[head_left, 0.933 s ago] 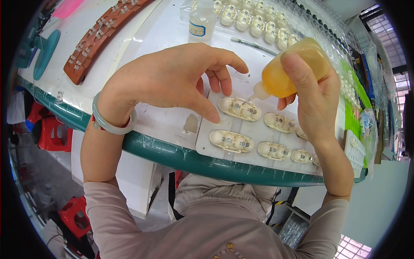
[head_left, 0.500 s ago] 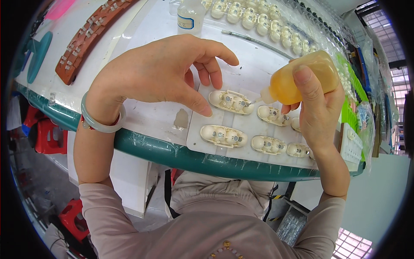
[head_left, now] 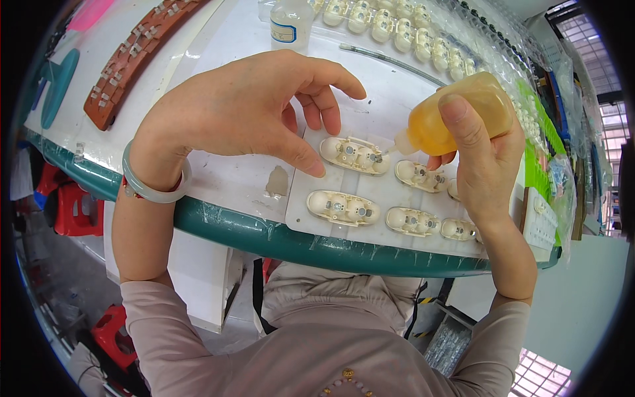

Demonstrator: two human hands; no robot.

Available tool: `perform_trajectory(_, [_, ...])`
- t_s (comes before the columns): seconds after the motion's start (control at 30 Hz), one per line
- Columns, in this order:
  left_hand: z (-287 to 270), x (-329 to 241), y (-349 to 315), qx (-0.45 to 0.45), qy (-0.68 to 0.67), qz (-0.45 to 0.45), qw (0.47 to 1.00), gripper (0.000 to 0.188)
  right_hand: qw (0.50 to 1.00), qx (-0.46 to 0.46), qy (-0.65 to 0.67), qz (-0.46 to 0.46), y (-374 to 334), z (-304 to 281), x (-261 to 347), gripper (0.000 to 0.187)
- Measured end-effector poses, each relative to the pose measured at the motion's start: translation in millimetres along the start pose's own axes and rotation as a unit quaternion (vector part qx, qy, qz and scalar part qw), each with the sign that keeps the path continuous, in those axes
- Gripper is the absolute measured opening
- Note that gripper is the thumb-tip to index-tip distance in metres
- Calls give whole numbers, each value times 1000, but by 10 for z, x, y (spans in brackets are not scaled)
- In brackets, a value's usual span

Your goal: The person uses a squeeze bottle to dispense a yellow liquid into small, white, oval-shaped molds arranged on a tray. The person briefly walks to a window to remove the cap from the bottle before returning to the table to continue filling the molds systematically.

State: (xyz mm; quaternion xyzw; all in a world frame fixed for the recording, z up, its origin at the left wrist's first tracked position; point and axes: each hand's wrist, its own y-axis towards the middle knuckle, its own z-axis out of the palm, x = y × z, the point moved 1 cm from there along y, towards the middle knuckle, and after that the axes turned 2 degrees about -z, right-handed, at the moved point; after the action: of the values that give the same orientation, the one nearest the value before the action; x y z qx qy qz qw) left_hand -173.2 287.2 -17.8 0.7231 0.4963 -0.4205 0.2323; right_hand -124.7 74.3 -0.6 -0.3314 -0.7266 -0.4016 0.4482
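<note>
Head view: The right hand (head_left: 486,169) is closed around an amber squeeze bottle (head_left: 433,126), tilted nozzle-down to the left, its tip at the right end of a cream oval housing (head_left: 350,156). This housing lies in the upper row on a white board (head_left: 299,198). The left hand (head_left: 254,102) is half open, fingers curled and parted, gripping nothing visible; its thumb is beside the housing's left end, contact undetermined.
</note>
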Motion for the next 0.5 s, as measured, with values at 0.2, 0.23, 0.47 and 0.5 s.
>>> perform_trajectory(0.2, [14, 21, 12, -10, 3, 24, 1000, 62, 1000, -5, -14, -1, -25, -89, 27, 35])
perform_trajectory(0.23, [13, 16, 13, -8, 5, 18, 1000, 63, 1000, -9, -12, 0, -27, -69, 29, 35])
perform_trajectory(0.47, [15, 21, 4, -14, 10, 24, 1000, 64, 1000, -3, -8, 4, -36, -40, 27, 34])
perform_trajectory(0.5, [14, 27, 10, -14, 12, 27, 999, 64, 1000, 2, -13, 1, -34, -45, 24, 34])
